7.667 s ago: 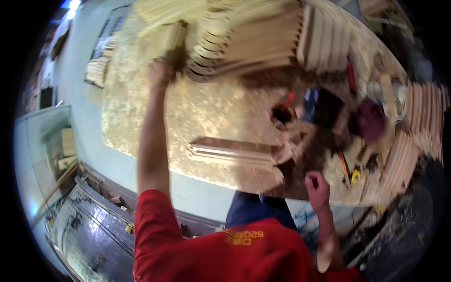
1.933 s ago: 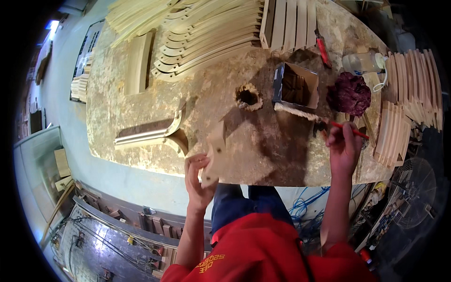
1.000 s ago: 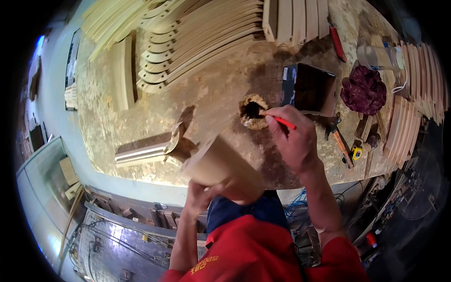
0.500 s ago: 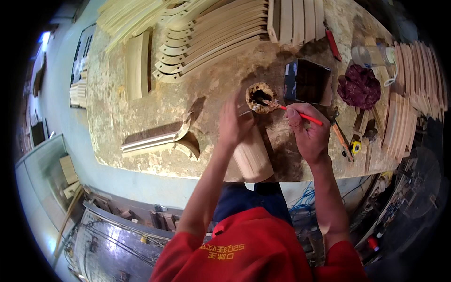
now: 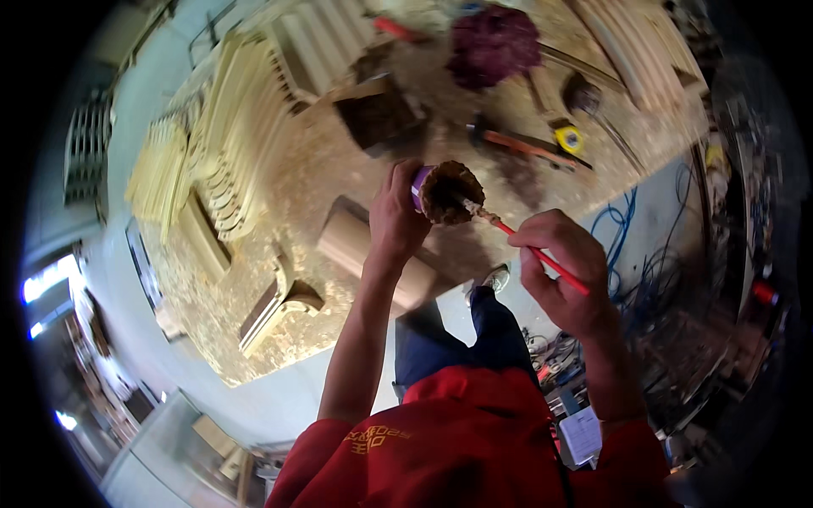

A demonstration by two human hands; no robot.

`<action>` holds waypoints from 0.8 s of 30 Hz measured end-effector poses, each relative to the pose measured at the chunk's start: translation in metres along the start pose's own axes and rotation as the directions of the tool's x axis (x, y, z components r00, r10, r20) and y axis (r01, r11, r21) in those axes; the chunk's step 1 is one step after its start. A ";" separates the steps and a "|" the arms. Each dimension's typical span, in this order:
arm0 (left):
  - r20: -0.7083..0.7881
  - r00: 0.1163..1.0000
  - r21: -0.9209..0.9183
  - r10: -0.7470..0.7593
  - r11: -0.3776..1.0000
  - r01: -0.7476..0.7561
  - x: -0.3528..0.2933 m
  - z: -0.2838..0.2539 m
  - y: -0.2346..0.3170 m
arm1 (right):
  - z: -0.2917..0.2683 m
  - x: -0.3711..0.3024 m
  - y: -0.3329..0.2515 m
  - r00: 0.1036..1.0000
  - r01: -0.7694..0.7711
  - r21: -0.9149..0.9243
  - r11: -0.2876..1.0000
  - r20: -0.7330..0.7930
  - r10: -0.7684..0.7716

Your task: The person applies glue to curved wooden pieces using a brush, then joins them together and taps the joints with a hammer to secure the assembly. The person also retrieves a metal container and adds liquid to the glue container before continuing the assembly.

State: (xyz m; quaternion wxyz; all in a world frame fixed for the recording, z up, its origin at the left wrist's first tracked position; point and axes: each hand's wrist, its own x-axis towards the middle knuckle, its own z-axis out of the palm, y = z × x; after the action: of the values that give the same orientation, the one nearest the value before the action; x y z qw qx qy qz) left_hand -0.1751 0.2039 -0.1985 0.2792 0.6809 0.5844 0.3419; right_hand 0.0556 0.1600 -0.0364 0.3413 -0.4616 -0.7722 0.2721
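My left hand (image 5: 396, 213) is wrapped round a small purple tub (image 5: 437, 179) with a thick, crusted brown rim. The tub tilts with its dark mouth toward my right hand (image 5: 569, 269), which grips a thin red-handled brush (image 5: 562, 273). Its clotted, pale brown tip reaches into the tub's mouth. Below my left hand, a curved, smooth wooden piece (image 5: 360, 245) lies on the worn tabletop (image 5: 292, 165), partly covered by my forearm. An open dark box (image 5: 377, 114) stands just beyond the tub.
Stacked curved wooden slats (image 5: 241, 127) fill the far left. A joined wooden bracket (image 5: 275, 309) lies near the left front edge. A hammer (image 5: 525, 146), yellow tape measure (image 5: 568, 138) and crumpled maroon bag (image 5: 493, 46) are beyond my right hand. Blue cable (image 5: 622, 216) hangs past the table edge.
My left hand has left the wooden piece and taken hold of the tub, now tilted. The brush stays in my right hand, its tip in the tub. The whole view has swung to the right.
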 end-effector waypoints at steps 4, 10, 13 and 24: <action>0.114 0.985 -0.028 0.127 0.992 -0.125 -0.007 0.086 0.116 | -0.093 -0.106 0.028 0.914 -0.284 0.194 0.939 -0.241 0.326; 0.321 0.873 -0.011 0.366 0.924 -0.383 -0.039 0.245 0.288 | -0.227 -0.292 0.057 0.511 -0.161 0.631 0.758 -0.604 0.611; 0.446 0.810 -0.056 0.381 0.915 -0.400 -0.052 0.314 0.364 | -0.275 -0.346 0.084 0.401 -0.256 0.474 0.842 -0.741 0.539; 0.598 0.568 -0.578 0.566 0.795 -0.184 -0.041 0.616 0.517 | -0.465 -0.511 0.183 -0.228 -0.383 0.480 0.790 -0.877 0.422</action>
State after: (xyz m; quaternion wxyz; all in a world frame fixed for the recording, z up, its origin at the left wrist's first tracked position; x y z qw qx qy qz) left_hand 0.6219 0.0922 -0.1771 0.5614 0.7850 0.1554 0.2106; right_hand 0.6878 -0.1724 -0.0246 0.6812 -0.7264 -0.0828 -0.0391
